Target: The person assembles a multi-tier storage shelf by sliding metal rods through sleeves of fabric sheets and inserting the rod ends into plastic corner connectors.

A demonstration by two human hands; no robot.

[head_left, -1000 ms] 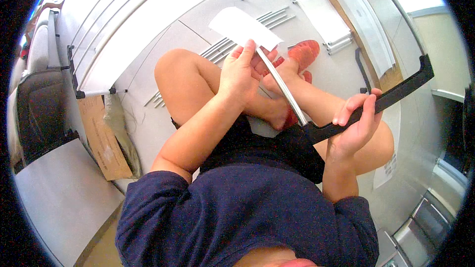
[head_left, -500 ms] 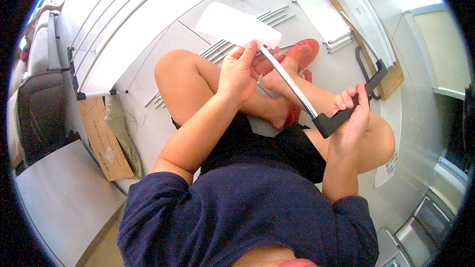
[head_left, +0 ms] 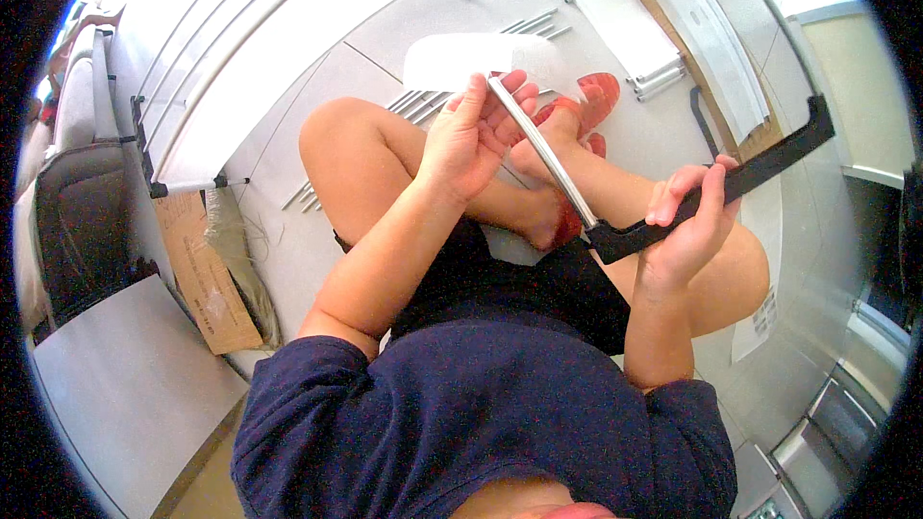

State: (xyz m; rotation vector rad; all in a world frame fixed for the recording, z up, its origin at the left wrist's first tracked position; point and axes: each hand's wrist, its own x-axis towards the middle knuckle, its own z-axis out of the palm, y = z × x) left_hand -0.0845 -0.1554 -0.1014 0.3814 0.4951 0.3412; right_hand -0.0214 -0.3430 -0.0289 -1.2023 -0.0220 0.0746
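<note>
My right hand [head_left: 694,216] is wrapped round a long black plastic bracket [head_left: 784,146] with an upturned end. From the bracket's near end a silver metal tube [head_left: 548,156] slants up and left to my left hand [head_left: 471,135]. That hand is turned palm up with its fingers spread and its thumb apart. The tube's far end lies over those fingers without a closed grip. Just beyond the left hand is a white, partly see-through plastic sheet or bag [head_left: 447,60], and I cannot tell whether it touches the hand.
Several silver tubes [head_left: 411,104] lie on the tiled floor beyond my legs. A white rack [head_left: 269,48] stands at the left, beside a flattened cardboard piece [head_left: 207,279]. At the upper right are a white panel with tubes [head_left: 630,24] and another black bracket [head_left: 705,123].
The bracket has swung, its far end rising to the right and farther off. The white sheet has shifted and turned beyond the left hand, whose fingers have opened, baring the tube's end.
</note>
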